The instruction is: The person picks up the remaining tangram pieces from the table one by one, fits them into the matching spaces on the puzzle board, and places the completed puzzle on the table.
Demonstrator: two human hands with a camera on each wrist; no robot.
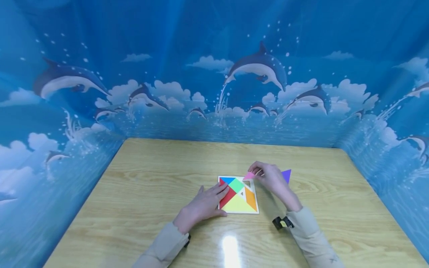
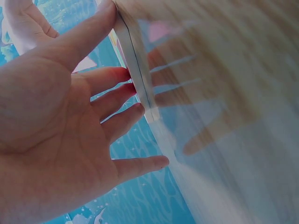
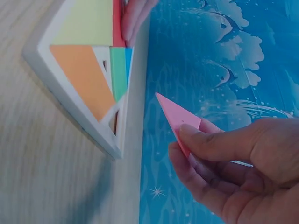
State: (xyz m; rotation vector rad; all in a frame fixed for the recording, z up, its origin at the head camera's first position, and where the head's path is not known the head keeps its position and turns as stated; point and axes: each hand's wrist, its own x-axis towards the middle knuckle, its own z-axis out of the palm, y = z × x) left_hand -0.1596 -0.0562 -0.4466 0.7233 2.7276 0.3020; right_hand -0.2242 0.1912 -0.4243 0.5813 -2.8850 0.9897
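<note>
A white-framed tangram board (image 3: 39,60) lies on the table with red (image 1: 228,199), yellow (image 1: 238,205), orange (image 1: 250,199), green (image 1: 236,185) and blue (image 1: 226,179) pieces in it. Two bare recesses show, one at the upper right corner and a small one near the middle. My left hand (image 1: 203,204) rests its extended fingers over the board's left side, on the red piece, thumb by the near edge. Between thumb and fingers my right hand (image 1: 273,180) pinches a pink triangle (image 3: 180,114), held raised near the board's far right corner.
A purple triangle (image 1: 286,175) lies on the wooden table (image 1: 151,167) to the right, partly hidden behind the right hand. A blue dolphin-print curtain (image 1: 187,48) stands around the table's back and sides.
</note>
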